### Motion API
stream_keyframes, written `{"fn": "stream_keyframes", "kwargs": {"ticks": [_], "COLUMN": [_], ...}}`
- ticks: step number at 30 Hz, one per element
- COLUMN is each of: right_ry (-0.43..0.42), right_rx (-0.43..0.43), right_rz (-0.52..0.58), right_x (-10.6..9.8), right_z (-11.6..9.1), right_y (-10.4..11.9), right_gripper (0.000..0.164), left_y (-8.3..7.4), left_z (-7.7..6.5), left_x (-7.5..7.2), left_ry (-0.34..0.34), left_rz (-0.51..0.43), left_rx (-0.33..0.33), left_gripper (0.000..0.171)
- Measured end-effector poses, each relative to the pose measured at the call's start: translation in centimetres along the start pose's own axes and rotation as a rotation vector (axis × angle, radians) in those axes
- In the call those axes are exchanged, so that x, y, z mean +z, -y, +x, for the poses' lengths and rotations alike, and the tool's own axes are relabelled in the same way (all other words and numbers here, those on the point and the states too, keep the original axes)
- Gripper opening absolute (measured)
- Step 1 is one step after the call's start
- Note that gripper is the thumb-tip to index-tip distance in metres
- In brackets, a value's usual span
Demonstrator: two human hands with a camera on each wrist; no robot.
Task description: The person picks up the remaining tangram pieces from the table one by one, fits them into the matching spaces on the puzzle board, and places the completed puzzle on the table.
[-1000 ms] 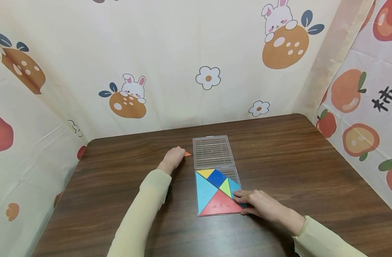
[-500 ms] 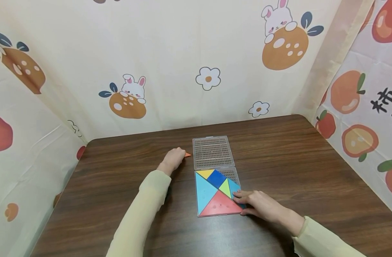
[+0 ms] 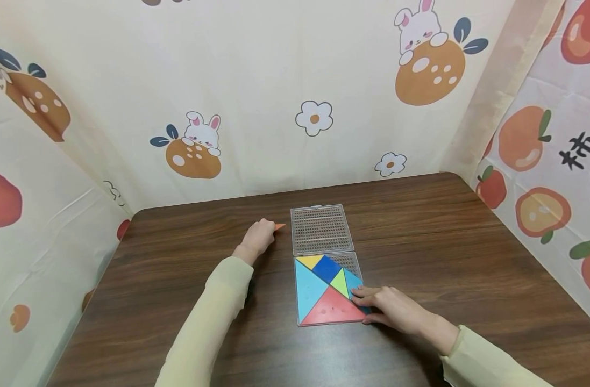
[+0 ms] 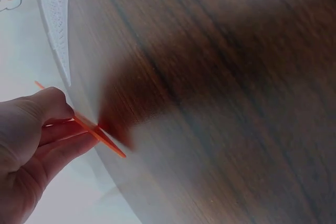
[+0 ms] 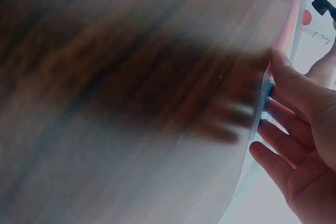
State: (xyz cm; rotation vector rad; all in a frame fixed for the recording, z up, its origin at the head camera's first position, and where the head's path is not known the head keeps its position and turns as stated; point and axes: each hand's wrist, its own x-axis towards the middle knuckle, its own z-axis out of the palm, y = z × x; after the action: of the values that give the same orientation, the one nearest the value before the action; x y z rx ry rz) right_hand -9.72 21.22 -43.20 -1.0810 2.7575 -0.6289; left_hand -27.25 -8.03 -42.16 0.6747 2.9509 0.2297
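Observation:
My left hand (image 3: 258, 236) pinches a thin orange tangram piece (image 3: 279, 227) left of the plastic case. In the left wrist view the piece (image 4: 111, 144) is tilted on edge between thumb and fingers, close over the table. My right hand (image 3: 391, 307) rests at the near right corner of the case's lower half (image 3: 349, 262). Its fingertips lie on a blue piece (image 3: 353, 280) and hide part of it; the thumb is at the case's front corner. Also laid in this half are yellow (image 3: 308, 260), dark blue (image 3: 326, 268), lime (image 3: 340, 282), light blue (image 3: 308, 290) and red (image 3: 331, 309) pieces.
The case's gridded other half (image 3: 322, 230) lies opened flat behind the lower half. Both are on a dark wooden table (image 3: 435, 242). A printed curtain (image 3: 265, 156) hangs along the table's back edge, with more printed cloth at both sides.
My left hand has shifted slightly left and away, and the orange piece has tilted and risen with it. The right hand and the case have stayed in place.

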Motion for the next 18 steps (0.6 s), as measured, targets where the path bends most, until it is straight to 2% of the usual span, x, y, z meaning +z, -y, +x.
{"fn": "stream_keyframes", "kwargs": {"ticks": [8, 18], "right_ry": [0.003, 0.010], "right_rx": [-0.006, -0.008], "right_rz": [-0.001, 0.006], "right_x": [0.0, 0.0], "right_z": [0.1, 0.1], "right_y": [-0.1, -0.1], "right_gripper": [0.041, 0.041], "left_y": [0.5, 1.3], "left_z": [-0.1, -0.4], "left_x": [-0.2, -0.4], "left_ry": [-0.070, -0.161], "left_rz": [-0.104, -0.343], "left_rx": [-0.062, -0.127], "left_gripper": [0.007, 0.014]}}
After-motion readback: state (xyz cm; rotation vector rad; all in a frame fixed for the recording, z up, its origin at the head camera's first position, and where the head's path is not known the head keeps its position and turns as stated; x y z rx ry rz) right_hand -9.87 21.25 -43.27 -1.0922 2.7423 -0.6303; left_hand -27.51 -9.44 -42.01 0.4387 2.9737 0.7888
